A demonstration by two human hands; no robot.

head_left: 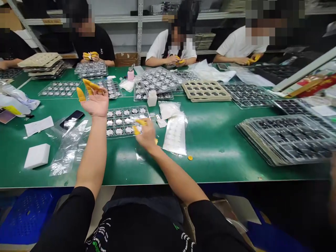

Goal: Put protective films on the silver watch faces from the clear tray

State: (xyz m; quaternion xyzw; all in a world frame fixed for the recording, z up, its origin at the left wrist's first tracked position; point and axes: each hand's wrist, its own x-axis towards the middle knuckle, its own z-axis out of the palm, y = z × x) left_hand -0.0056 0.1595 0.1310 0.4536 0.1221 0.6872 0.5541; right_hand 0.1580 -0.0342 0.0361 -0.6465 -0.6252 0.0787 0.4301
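Observation:
My left hand (96, 101) is raised palm up beyond the clear plastic tray (112, 135), its fingers stretched out and apart. Yellow finger cots cover several of its fingertips, and nothing shows in the palm. My right hand (147, 134), a little blurred, hovers at the right side of the same tray. Its thumb and forefinger, also in yellow cots, are parted with no object visible between them. Rows of round silvery parts (119, 131) fill the tray's pockets, some hidden behind the right hand. Beside that hand lies a clear bag of white pieces (175, 134).
A phone (72, 119), a crumpled plastic film (69, 147) and a white foam block (37, 156) lie left. A small white bottle (152, 98) stands behind the tray. Stacked trays (286, 140) occupy the right. Several co-workers sit across the green table (210, 140).

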